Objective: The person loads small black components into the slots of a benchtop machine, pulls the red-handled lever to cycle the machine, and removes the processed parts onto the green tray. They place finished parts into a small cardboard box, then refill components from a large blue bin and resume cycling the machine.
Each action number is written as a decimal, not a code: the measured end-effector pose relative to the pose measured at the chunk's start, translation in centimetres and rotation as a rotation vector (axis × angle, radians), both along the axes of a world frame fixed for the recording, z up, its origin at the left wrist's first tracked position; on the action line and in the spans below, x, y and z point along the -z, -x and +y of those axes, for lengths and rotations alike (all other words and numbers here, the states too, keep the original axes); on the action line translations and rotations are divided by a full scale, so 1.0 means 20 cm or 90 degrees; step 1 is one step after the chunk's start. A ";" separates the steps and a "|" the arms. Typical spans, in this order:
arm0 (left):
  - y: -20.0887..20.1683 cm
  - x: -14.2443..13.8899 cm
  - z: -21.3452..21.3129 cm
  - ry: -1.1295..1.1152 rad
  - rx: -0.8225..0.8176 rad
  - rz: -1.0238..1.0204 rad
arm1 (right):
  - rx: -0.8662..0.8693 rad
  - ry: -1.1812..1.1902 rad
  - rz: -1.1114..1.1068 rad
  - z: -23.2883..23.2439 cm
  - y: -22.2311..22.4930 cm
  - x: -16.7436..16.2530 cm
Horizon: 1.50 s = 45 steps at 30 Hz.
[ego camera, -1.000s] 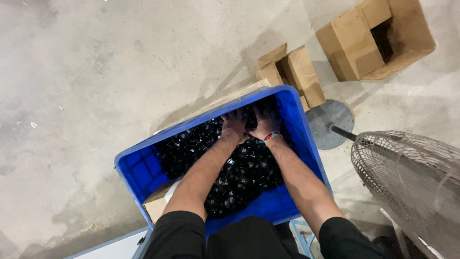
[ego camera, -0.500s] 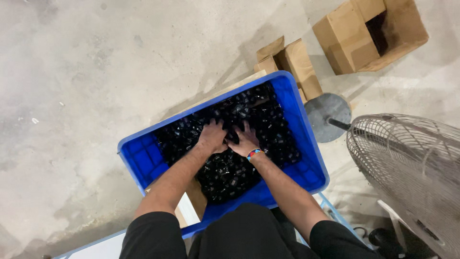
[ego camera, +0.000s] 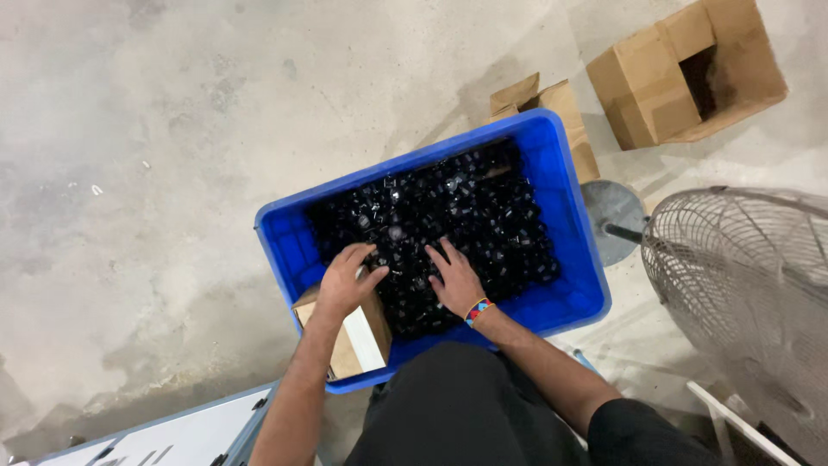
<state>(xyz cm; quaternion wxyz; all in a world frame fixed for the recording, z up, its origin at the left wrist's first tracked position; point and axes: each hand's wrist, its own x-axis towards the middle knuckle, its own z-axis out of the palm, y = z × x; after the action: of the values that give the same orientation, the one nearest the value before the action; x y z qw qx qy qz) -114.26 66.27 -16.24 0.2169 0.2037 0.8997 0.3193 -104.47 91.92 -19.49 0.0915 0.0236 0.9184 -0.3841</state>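
Observation:
A blue plastic crate (ego camera: 573, 224) on the concrete floor is filled with several small shiny black parts (ego camera: 448, 216). My left hand (ego camera: 347, 280) rests at the near left of the pile, fingers curled over the parts and against a small brown cardboard box (ego camera: 354, 338) that leans in the crate's near corner. My right hand (ego camera: 455, 278), with a coloured band at the wrist, lies flat with fingers spread on the black parts in the near middle. Whether either hand grips parts is hidden.
An open cardboard box (ego camera: 681, 73) lies at the far right, and a smaller one (ego camera: 552, 108) sits behind the crate. A standing fan (ego camera: 742, 276) with a round base (ego camera: 614, 211) is at the right. A white-topped surface (ego camera: 172, 436) lies near left.
Both hands have drawn back from the far side of the crate toward its near side. The view has shifted, so the crate now sits further right and lower.

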 end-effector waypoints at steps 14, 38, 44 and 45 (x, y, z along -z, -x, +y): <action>-0.19 -0.36 -0.34 0.371 0.123 -0.051 | 0.026 0.225 -0.123 -0.17 -0.35 -0.06; -0.49 -0.34 0.12 -0.566 -0.490 -0.296 | 0.216 0.590 -0.482 -0.05 0.04 -0.12; -0.36 -0.44 0.33 -0.350 -0.365 -0.305 | 0.273 0.469 -0.493 -0.12 0.23 -0.11; -0.37 -0.44 0.34 -0.321 -0.360 -0.243 | 0.275 0.461 -0.497 -0.13 0.24 -0.11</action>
<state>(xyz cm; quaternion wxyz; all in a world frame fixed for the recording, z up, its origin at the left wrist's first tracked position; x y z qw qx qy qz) -106.90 72.98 -7.43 0.2272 -0.0675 0.7576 0.6082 -109.23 89.35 -17.25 0.3452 0.3181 0.6010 -0.6469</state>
